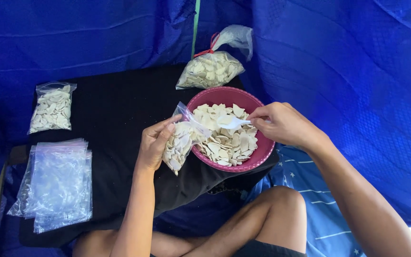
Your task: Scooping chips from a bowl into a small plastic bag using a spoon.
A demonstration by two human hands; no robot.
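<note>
My left hand (154,143) holds a small clear plastic bag (181,143) partly filled with pale flat chips, its mouth open over the rim of a pink bowl (262,151). The bowl holds many of the same pale chips (229,140). My right hand (281,124) pinches a white plastic spoon (231,122) above the chips, near the bag's mouth.
A black cloth (115,109) covers the low surface. On it lie a filled small bag (52,108) at far left, a stack of empty clear bags (58,183) at near left, and a large tied bag of chips (210,69) behind the bowl. Blue tarp walls surround. My bent knee (277,204) is below.
</note>
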